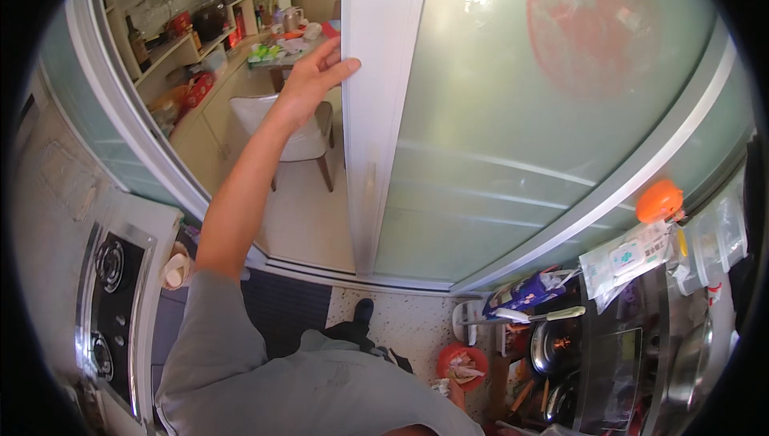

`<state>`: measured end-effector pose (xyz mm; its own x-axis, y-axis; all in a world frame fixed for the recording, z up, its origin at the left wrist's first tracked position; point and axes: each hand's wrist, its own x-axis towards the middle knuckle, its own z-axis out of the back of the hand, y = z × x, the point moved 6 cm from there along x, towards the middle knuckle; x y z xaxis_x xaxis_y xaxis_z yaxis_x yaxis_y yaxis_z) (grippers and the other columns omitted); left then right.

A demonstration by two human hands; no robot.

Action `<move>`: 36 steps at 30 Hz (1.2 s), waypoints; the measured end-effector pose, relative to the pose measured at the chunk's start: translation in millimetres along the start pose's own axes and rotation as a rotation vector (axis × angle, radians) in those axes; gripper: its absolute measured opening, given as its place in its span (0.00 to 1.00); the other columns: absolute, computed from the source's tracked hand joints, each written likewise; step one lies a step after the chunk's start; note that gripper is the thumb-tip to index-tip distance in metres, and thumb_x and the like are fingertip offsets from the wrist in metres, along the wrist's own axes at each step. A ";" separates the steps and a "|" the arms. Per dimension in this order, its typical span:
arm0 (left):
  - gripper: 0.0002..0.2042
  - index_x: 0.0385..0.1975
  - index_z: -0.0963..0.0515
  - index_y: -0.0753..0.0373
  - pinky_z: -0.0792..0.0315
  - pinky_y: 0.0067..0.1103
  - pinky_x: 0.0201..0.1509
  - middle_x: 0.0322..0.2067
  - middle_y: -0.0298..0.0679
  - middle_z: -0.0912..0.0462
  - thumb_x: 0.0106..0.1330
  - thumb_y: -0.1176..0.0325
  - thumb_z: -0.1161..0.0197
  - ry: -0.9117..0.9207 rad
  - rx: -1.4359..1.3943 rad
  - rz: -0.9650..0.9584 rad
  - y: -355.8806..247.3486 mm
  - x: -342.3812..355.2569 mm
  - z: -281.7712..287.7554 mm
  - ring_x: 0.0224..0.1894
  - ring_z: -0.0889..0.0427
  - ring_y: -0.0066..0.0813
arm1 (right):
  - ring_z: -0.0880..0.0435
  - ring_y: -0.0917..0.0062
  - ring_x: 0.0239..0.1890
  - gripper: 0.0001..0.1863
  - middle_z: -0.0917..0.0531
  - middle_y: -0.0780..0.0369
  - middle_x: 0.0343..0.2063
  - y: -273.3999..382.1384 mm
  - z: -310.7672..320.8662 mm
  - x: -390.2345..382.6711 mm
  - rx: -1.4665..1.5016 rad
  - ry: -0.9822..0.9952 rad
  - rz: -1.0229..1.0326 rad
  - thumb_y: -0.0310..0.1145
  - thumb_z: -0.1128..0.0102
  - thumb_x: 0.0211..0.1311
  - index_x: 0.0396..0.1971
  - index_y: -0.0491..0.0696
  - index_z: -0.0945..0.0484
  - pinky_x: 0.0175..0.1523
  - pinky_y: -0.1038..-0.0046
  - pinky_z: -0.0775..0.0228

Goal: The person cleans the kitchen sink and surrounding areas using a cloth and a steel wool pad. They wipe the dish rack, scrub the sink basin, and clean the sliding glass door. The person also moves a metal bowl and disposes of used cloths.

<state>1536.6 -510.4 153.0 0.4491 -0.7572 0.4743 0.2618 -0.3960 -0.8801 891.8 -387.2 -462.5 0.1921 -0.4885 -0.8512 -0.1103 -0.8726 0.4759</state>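
Note:
A sliding door (481, 132) with a white frame and frosted glass stands before me, partly open. My left hand (314, 84) is stretched up to its left edge, the thumb on the front of the frame and the fingers curled round the edge. Low in the view, my right hand (456, 395) shows only in part past my grey shirt. It seems closed on a small crumpled whitish thing (440, 387), whose kind I cannot make out. Just beyond that hand stands a red bin (473, 353) with pale scraps in it.
Through the doorway are a white chair (300, 144), a table (288, 56) with things on it, and loaded shelves. At left is a gas stove (116, 308). Pans (553, 348), a wipes pack (627, 256) and an orange thing (660, 200) crowd the right. A dark mat (280, 308) lies below.

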 end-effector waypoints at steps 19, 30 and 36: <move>0.21 0.56 0.33 0.66 0.32 0.20 0.51 0.46 0.36 0.22 0.65 0.67 0.41 0.135 0.103 -0.127 17.4 15.0 2.9 0.46 0.25 0.21 | 0.20 0.73 0.38 0.20 0.21 0.62 0.41 -48.6 -42.3 -12.1 -0.253 -0.211 0.155 0.34 0.52 0.59 0.53 0.51 0.27 0.37 0.65 0.24; 0.23 0.51 0.31 0.67 0.28 0.29 0.44 0.39 0.47 0.20 0.61 0.58 0.38 0.234 0.037 -0.168 20.9 17.9 -4.2 0.41 0.21 0.32 | 0.20 0.68 0.42 0.18 0.20 0.60 0.40 -26.9 -146.1 -49.3 -0.411 -0.055 0.283 0.37 0.53 0.63 0.50 0.48 0.26 0.45 0.63 0.25; 0.26 0.55 0.33 0.68 0.27 0.26 0.46 0.42 0.44 0.20 0.62 0.59 0.38 0.315 0.017 -0.135 20.8 25.6 11.1 0.43 0.21 0.29 | 0.20 0.68 0.42 0.17 0.20 0.60 0.39 -7.8 -194.9 -57.4 -0.395 -0.057 0.326 0.38 0.52 0.63 0.49 0.48 0.26 0.45 0.63 0.26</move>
<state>1563.1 -532.3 147.1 0.1241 -0.8231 0.5542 0.3165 -0.4965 -0.8083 1071.7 -352.9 -374.2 0.1546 -0.7442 -0.6499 0.2235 -0.6144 0.7567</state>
